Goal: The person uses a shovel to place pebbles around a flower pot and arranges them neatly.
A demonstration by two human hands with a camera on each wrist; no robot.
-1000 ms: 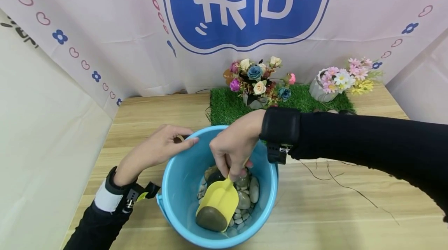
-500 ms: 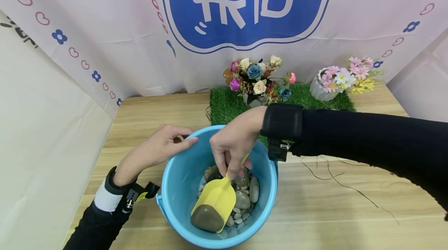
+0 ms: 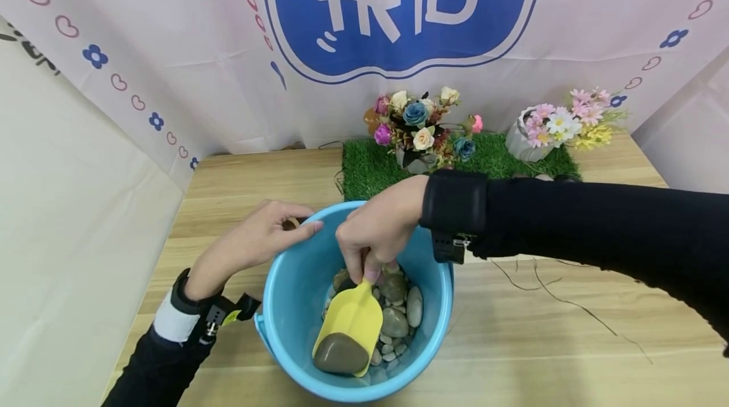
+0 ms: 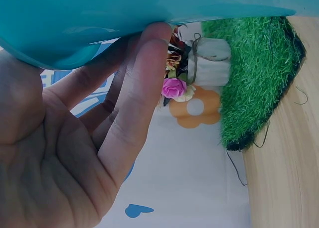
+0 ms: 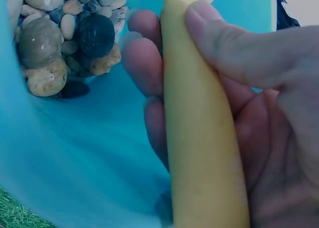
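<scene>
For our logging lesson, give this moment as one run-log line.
left hand: grips blue bucket rim; right hand: holds yellow shovel; on shovel: grey-brown stone

1. Setting: a booth-like tabletop corner, apparently dressed for display. Cannot tell whether it stands in a home, shop or studio.
2. Back: printed cloth [image 3: 193, 8], creased, bearing a large blue emblem [image 3: 387, 14] with white characters; hearts and small flowers run along its sides.
3. Left: cream sheet [image 3: 74, 173] hangs as a side wall.
4. Surface: wood-grain table [image 3: 541, 337].
5. Dressing: grass mat [image 3: 367, 163], apparently artificial, carrying mixed flowers [image 3: 418, 116] and potted daisies [image 3: 560, 125].
</scene>
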